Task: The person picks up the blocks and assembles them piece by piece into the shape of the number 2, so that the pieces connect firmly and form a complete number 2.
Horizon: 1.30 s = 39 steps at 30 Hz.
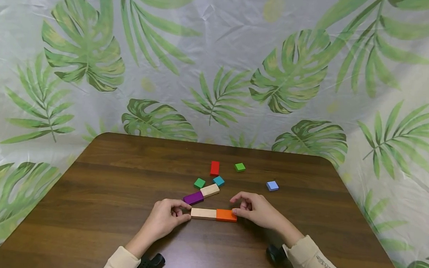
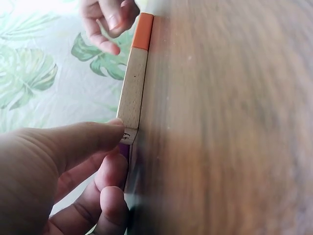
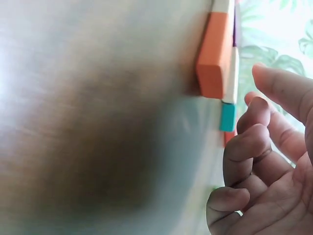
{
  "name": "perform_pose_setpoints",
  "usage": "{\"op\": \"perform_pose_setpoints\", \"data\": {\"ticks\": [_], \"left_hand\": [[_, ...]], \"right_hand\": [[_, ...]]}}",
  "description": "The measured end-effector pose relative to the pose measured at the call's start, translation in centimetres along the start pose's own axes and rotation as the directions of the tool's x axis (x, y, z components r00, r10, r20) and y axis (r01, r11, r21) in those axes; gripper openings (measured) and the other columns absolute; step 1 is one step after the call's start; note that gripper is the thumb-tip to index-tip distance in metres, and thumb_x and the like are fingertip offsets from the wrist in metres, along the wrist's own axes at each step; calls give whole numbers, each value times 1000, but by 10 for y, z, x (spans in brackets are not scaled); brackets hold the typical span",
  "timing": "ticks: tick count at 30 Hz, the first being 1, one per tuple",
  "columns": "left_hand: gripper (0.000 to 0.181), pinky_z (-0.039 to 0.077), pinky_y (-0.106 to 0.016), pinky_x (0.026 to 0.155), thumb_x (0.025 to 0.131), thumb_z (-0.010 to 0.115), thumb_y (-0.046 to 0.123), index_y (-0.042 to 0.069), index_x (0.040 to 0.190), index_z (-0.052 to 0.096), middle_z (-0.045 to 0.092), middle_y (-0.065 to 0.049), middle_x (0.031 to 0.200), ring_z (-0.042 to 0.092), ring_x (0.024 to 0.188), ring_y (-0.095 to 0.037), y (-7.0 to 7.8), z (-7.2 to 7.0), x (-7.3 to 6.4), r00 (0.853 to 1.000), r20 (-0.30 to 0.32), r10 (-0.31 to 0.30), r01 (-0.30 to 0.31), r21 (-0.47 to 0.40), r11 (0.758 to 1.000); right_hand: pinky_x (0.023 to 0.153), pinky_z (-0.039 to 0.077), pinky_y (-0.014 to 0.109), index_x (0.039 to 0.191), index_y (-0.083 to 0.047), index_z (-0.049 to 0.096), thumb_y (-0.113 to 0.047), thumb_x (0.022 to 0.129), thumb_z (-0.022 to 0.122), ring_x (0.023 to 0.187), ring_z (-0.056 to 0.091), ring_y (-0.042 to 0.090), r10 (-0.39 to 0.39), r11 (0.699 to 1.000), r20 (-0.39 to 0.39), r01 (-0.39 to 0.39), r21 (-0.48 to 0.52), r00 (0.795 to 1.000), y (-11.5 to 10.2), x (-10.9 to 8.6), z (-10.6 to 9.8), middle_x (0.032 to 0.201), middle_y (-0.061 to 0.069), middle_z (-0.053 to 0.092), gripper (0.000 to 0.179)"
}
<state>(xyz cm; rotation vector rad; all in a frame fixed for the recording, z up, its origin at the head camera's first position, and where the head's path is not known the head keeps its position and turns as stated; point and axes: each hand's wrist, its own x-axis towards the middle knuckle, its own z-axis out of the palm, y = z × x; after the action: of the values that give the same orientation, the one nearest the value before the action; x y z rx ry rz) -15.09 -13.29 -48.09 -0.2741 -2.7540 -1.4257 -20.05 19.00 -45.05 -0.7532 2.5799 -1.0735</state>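
Note:
A plain wooden block [image 1: 203, 214] and an orange block [image 1: 226, 215] lie end to end in a row. At the plain block's left end is my left hand [image 1: 166, 217], thumb and index finger apart; the left wrist view puts the thumb tip [image 2: 115, 128] right at its top edge. Dark marking shows on that block's end face. My right hand [image 1: 259, 211] hovers by the orange block's right end, thumb tip overlapping it in the head view. In the right wrist view, a gap separates the loosely bent fingers [image 3: 244, 147] from the orange block [image 3: 214, 58].
Behind the row, a purple block [image 1: 193, 198] meets another plain block [image 1: 210, 190] at a slant. Further back lie a teal block [image 1: 218, 180], two green blocks [image 1: 199, 183], a red block [image 1: 214, 168] and a light blue block [image 1: 272, 186]. A leaf-patterned cloth [image 1: 226, 49] hangs behind the table.

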Motion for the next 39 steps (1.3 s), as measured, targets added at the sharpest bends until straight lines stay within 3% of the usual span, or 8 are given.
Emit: {"op": "perform_pose_setpoints", "data": {"ticks": [9, 20, 26, 39], "left_hand": [[14, 39, -21, 56, 85, 92, 15, 18, 95, 84, 61, 10, 64, 48, 57, -3, -1, 2, 0, 1000, -13, 1, -1, 5, 1000], [13, 40, -20, 55, 85, 91, 14, 18, 95, 84, 60, 10, 64, 49, 56, -2, 0, 2, 0, 1000, -15, -13, 13, -1, 1000], [13, 39, -20, 54, 85, 91, 15, 18, 95, 84, 60, 10, 64, 48, 55, -1, -2, 3, 0, 1000, -14, -4, 4, 3, 1000], [12, 38, -19, 53, 86, 90, 14, 17, 95, 84, 60, 11, 64, 47, 55, 0, -3, 3, -2, 999, -21, 25, -25, 14, 1000]], "right_hand": [[61, 38, 22, 122, -8, 73, -25, 102, 75, 63, 45, 7, -39, 999, 47, 40, -24, 998, -12, 34, -8, 74, -4, 54, 26], [61, 37, 22, 124, -10, 76, -20, 101, 77, 63, 43, 9, -66, 996, 91, 72, -59, 994, -25, 82, 0, 72, -5, 51, 25], [62, 35, 21, 121, -12, 79, -20, 99, 80, 62, 41, 7, -103, 992, 119, 111, -62, 988, -30, 95, 8, 69, -6, 47, 24], [62, 35, 21, 123, -13, 79, -19, 96, 82, 60, 38, 8, -89, 993, 183, 101, -58, 979, -37, 109, 22, 65, -5, 45, 28]]}}
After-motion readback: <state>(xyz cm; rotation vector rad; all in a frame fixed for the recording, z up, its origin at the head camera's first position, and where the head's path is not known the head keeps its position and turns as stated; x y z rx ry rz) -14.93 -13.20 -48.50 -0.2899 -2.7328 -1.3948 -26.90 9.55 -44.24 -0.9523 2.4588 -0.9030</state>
